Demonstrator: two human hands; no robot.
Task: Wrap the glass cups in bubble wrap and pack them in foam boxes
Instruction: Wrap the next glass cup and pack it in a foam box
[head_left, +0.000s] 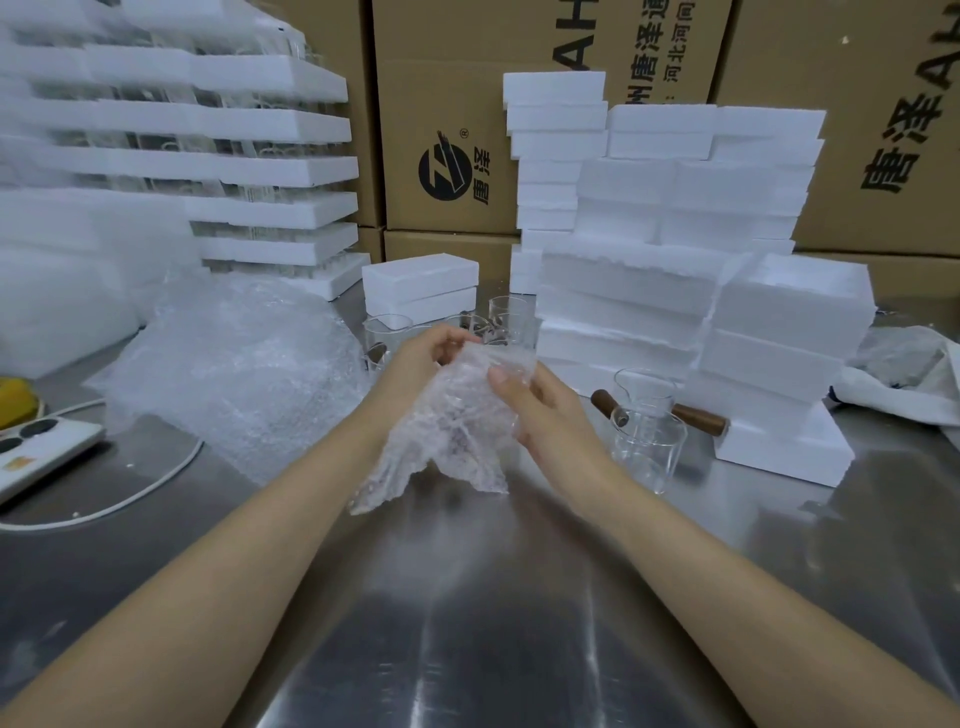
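**Wrapping in hand, boxing to come**

A bubble wrap pile (234, 364) lies toward the surface's (467, 623) left edge. Mid-surface, the left hand (423, 353) and right hand (543, 410) grip a bubble wrap sheet (457, 436) held between them. It probably holds a cup, though I cannot tell. Bare glass cups (644, 441) and foam boxes (623, 312) stand to the right. The likely next move is to tuck in the hanging tail, then box it.

counted: one bubble wrap sheet (457, 431); one bubble wrap heap (234, 364); two wooden-handled cups (644, 395) near the tabletop (519, 597) right edge; at least three other cups (387, 332) toward its far edge; one power strip (31, 452); foam boxes (623, 270) beyond exact count.
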